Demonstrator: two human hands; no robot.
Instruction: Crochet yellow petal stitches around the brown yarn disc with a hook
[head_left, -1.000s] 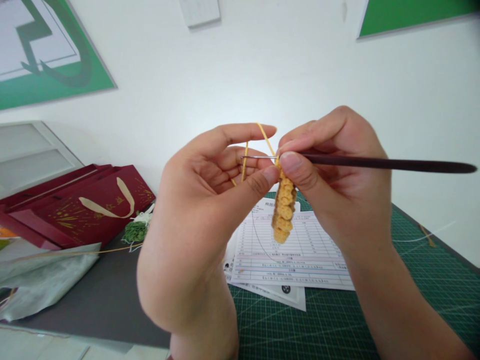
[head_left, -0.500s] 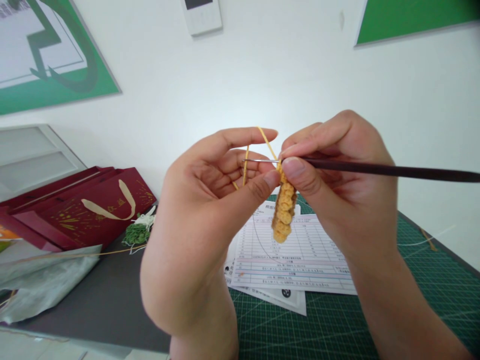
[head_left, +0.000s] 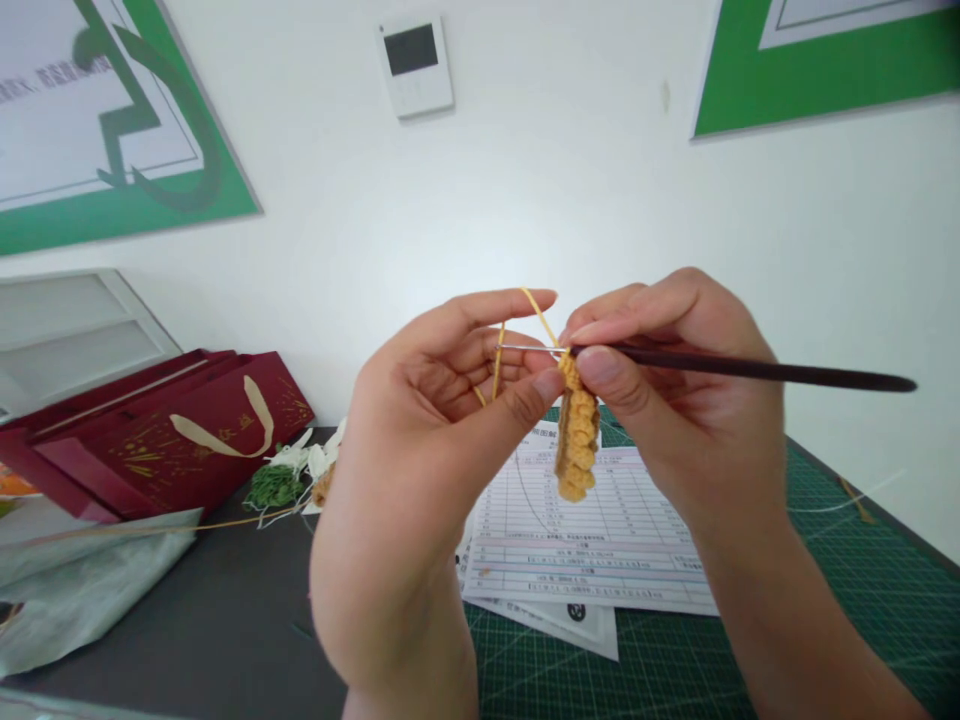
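Note:
A narrow yellow crochet piece [head_left: 577, 440] with a bumpy surface and brownish edges hangs between my hands. My left hand [head_left: 442, 410] pinches its top edge between the thumb and a finger that is partly hidden. Yellow yarn [head_left: 538, 315] runs from the piece over the raised left index finger and down across the palm. My right hand [head_left: 682, 400] grips a crochet hook [head_left: 750, 368] with a dark handle, thumb and fingertips close to the top of the piece. The hook's thin metal shaft points left through the top of the work, its tip beside the hanging yarn strand.
Printed sheets [head_left: 592, 570] lie under my hands on a green cutting mat [head_left: 540, 680]. Left on the dark table [head_left: 225, 610] are maroon gift bags [head_left: 217, 430], green yarn [head_left: 276, 487], white crocheted pieces and a pale grey bag [head_left: 97, 580]. A white wall stands behind.
The view has tilted up slightly, so both hands and the work sit lower in the picture. The crochet piece has turned a little. Both grips look the same.

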